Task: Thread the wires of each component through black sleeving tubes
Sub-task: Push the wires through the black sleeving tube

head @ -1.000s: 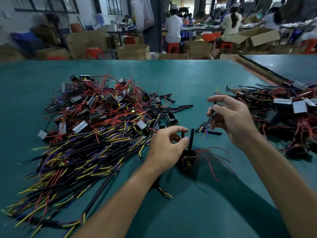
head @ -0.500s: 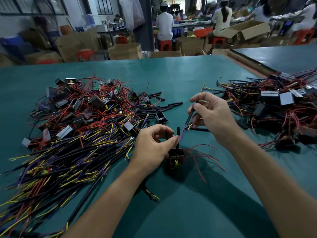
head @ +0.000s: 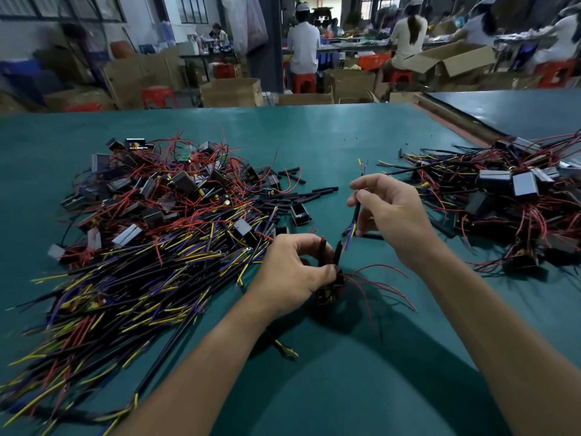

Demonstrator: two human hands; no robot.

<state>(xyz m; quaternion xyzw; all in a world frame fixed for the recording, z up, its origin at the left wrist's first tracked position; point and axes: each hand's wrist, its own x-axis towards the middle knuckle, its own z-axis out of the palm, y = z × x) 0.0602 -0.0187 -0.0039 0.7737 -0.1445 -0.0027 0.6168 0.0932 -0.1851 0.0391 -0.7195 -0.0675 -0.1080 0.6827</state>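
My left hand (head: 294,270) grips a small black component (head: 330,292) standing on the green table (head: 314,136), with two short black sleeving tubes (head: 330,253) sticking up from it and thin red wires (head: 383,281) trailing to the right. My right hand (head: 393,212) is above and to the right, pinching a black sleeving tube (head: 356,212) with yellow and blue wires showing at both ends. The tube's lower end hangs just right of the component's upright tubes.
A large heap of components and sleeved wires (head: 151,240) covers the table's left. Loose short black tubes (head: 301,196) lie behind my left hand. A second pile of components (head: 509,209) sits at the right. Boxes, stools and seated people fill the background.
My right hand has drifted a little right and up with its sleeved wire bundle. My left hand keeps its hold on the component, and a second upright tube shows beside the first.
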